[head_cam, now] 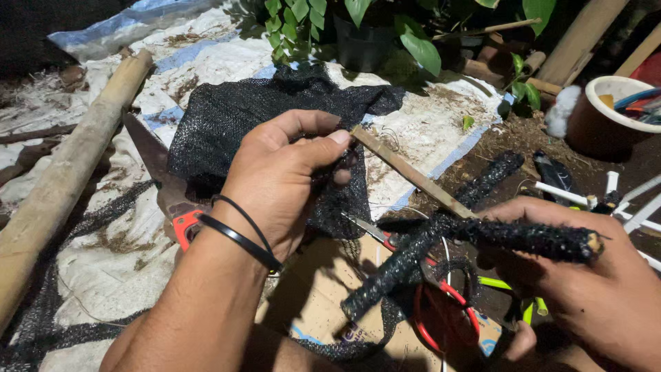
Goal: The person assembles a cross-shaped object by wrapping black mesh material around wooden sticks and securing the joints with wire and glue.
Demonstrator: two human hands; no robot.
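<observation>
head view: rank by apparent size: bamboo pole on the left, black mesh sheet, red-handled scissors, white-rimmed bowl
1. Black mesh sheet
2. Bamboo pole, close to the sheet; it runs out of frame.
3-4. Red-handled scissors and white-rimmed bowl: unsure; the scissors are nearer and partly hidden, the bowl is cut by the frame edge.

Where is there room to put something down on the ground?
The white sheet is bare between the bamboo pole and the left hand. Another bare patch lies right of the black net. By the right hand, scissors and wrapped sticks crowd it.
</observation>
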